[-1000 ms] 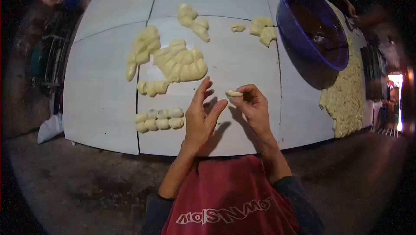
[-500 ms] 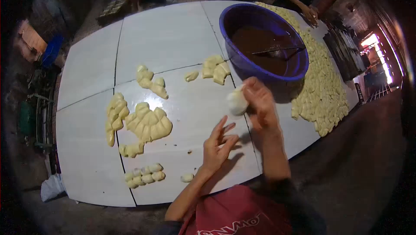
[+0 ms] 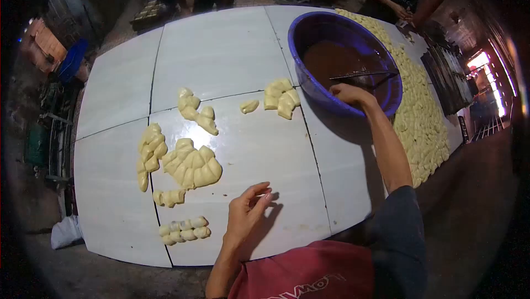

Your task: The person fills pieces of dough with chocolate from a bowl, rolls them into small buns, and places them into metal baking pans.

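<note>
My right hand (image 3: pixel 354 96) reaches over the near rim of a purple tub (image 3: pixel 309 86). Its fingers are curled together inside, partly hidden, and what they pinch cannot be made out. Brown paste (image 3: pixel 331 59) fills the lower part of the tub, and a dark flat stick (image 3: pixel 364 74) lies across it. Low over the table, my left hand (image 3: pixel 248 211) has its fingers extended and the thumb apart, holding nothing visible. Two short rows of small rolled dough pieces (image 3: pixel 185 230) lie left of it. Beyond them is a cluster of cut dough pieces (image 3: pixel 193 166).
More dough pieces lie at the left (image 3: pixel 150 153), the middle (image 3: pixel 197 112) and near the tub (image 3: pixel 281 97). A broad spread of dough pieces (image 3: pixel 417 117) covers the table's right side. Co-workers stand at the far edge, one with hands (image 3: pixel 406 15) over the table. Dark trays (image 3: pixel 444 75) stand at right.
My right hand has moved up and right into the tub; the pale dough it held is out of sight. My left hand has drawn back slightly toward me. A co-worker now bends at the far edge.
</note>
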{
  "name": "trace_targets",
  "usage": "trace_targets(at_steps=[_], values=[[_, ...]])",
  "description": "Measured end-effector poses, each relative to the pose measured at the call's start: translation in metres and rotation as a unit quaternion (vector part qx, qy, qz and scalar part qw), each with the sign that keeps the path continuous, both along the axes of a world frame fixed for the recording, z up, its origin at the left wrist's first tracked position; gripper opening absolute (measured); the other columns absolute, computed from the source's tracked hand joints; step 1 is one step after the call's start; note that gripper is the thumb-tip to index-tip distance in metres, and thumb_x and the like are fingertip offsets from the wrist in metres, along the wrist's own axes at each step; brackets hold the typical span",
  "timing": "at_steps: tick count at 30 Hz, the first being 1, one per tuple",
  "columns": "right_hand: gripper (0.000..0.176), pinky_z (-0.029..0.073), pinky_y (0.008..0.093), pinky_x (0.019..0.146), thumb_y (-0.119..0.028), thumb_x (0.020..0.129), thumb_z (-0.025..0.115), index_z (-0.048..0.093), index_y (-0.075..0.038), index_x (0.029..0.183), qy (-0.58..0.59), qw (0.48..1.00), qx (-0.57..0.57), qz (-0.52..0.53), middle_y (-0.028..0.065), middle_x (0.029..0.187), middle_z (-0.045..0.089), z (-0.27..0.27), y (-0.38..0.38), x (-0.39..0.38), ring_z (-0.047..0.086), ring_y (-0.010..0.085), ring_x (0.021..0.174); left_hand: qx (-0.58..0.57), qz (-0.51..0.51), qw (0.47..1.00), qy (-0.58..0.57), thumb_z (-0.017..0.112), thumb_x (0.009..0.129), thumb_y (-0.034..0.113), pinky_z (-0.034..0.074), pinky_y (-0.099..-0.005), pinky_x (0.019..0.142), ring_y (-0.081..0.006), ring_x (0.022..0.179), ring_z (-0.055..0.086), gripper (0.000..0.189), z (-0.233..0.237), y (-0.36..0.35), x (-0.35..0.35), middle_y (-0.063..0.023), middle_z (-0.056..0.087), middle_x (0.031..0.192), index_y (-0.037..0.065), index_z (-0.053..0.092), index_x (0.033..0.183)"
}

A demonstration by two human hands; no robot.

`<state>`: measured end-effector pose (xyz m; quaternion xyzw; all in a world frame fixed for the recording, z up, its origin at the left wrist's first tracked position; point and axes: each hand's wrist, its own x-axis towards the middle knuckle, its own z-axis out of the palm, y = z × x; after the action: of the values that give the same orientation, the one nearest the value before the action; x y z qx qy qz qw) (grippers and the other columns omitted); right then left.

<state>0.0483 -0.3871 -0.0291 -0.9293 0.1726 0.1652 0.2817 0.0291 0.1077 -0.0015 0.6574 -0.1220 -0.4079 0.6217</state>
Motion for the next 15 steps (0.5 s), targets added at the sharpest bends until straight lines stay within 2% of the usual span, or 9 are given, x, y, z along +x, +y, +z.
trace_targets(at_steps=[2, 3, 4, 5, 6, 7, 9, 10, 15], values=[[0.025, 0.047, 0.0324, 0.074, -0.023, 0.087, 0.063, 0.066, 0.0, 0.096, 0.004, 0.998, 0.01, -0.063, 0.0025, 0.085, 0.064, 0.018, 0.011, -0.003, 0.055, 0.013, 0.081, -0.003, 0.011, 1.0, 0.023, 0.066, 0.094, 0.017, 0.051, -0.0342, 0.091, -0.0213, 0.104, 0.065, 0.039, 0.002, 0.0, -0.001, -0.0172, 0.068, 0.118, -0.004, 0.06, 0.127], [0.024, 0.047, 0.0323, 0.073, -0.023, 0.087, 0.063, 0.065, 0.0, 0.094, 0.003, 0.999, 0.001, -0.04, 0.0024, 0.084, 0.063, 0.013, 0.01, -0.003, 0.054, 0.0126, 0.081, -0.007, 0.015, 0.999, 0.033, 0.066, 0.094, 0.017, 0.051, -0.0347, 0.092, -0.0214, 0.105, 0.065, 0.039, 0.004, -0.002, -0.003, -0.0175, 0.067, 0.118, -0.004, 0.06, 0.127], [0.023, 0.047, 0.0322, 0.073, -0.023, 0.088, 0.063, 0.065, -0.001, 0.093, 0.001, 1.0, -0.009, -0.017, 0.0023, 0.084, 0.062, 0.006, 0.007, -0.002, 0.053, 0.0122, 0.08, -0.024, 0.053, 0.992, 0.109, 0.066, 0.094, 0.017, 0.051, -0.0349, 0.093, -0.0216, 0.106, 0.065, 0.04, 0.0, -0.005, -0.008, -0.0182, 0.067, 0.118, -0.004, 0.059, 0.127], [0.021, 0.046, 0.0322, 0.072, -0.022, 0.088, 0.063, 0.064, -0.001, 0.092, -0.001, 1.0, -0.019, 0.007, 0.0021, 0.083, 0.062, 0.001, 0.003, -0.002, 0.052, 0.0118, 0.08, -0.019, 0.036, 0.995, 0.088, 0.066, 0.094, 0.017, 0.051, -0.0348, 0.093, -0.0218, 0.106, 0.065, 0.04, 0.002, -0.007, -0.007, -0.0181, 0.067, 0.118, -0.004, 0.059, 0.128], [0.018, 0.047, 0.0295, 0.069, -0.022, 0.091, 0.064, 0.063, -0.004, 0.094, -0.043, 0.997, 0.055, -0.015, 0.0011, 0.083, 0.062, 0.018, 0.016, -0.003, 0.055, 0.0103, 0.077, -0.015, 0.021, 0.997, 0.068, 0.066, 0.094, 0.017, 0.052, -0.0348, 0.093, -0.0221, 0.106, 0.065, 0.041, 0.007, -0.01, -0.004, -0.0181, 0.067, 0.119, -0.004, 0.059, 0.128], [0.019, 0.048, 0.0293, 0.07, -0.023, 0.091, 0.066, 0.064, -0.005, 0.094, -0.085, 0.982, 0.152, -0.078, 0.0012, 0.083, 0.063, 0.031, 0.024, -0.006, 0.057, 0.0111, 0.077, -0.01, 0.007, 0.999, 0.047, 0.066, 0.094, 0.017, 0.052, -0.0347, 0.093, -0.0223, 0.106, 0.065, 0.041, 0.01, -0.012, 0.0, -0.018, 0.067, 0.119, -0.005, 0.059, 0.128], [0.019, 0.05, 0.029, 0.071, -0.026, 0.091, 0.068, 0.066, -0.007, 0.093, -0.164, 0.904, 0.342, -0.198, 0.0014, 0.083, 0.065, 0.056, 0.043, -0.012, 0.061, 0.0129, 0.075, -0.022, -0.025, 0.999, 0.004, 0.064, 0.095, 0.015, 0.052, -0.0324, 0.093, -0.0206, 0.106, 0.065, 0.039, 0.003, -0.016, 0.004, -0.0172, 0.067, 0.118, -0.004, 0.059, 0.129], [0.02, 0.049, 0.0245, 0.067, -0.029, 0.092, 0.069, 0.064, -0.01, 0.093, -0.192, 0.878, 0.368, -0.236, -0.0002, 0.082, 0.063, 0.074, 0.063, -0.015, 0.06, 0.0093, 0.072, -0.034, -0.035, 0.999, -0.023, 0.064, 0.096, 0.015, 0.052, -0.0318, 0.092, -0.0199, 0.106, 0.065, 0.038, 0.003, -0.02, 0.005, -0.0169, 0.067, 0.118, -0.004, 0.059, 0.129], [0.013, 0.047, 0.0213, 0.051, -0.024, 0.098, 0.063, 0.059, -0.012, 0.095, -0.293, 0.768, 0.493, -0.285, -0.0019, 0.078, 0.06, 0.098, 0.135, -0.022, 0.057, 0.0075, 0.059, -0.117, -0.046, 0.991, -0.041, 0.061, 0.099, 0.019, 0.052, -0.0313, 0.091, -0.0188, 0.11, 0.063, 0.039, 0.004, -0.056, 0.01, -0.0155, 0.066, 0.122, -0.003, 0.058, 0.13]])
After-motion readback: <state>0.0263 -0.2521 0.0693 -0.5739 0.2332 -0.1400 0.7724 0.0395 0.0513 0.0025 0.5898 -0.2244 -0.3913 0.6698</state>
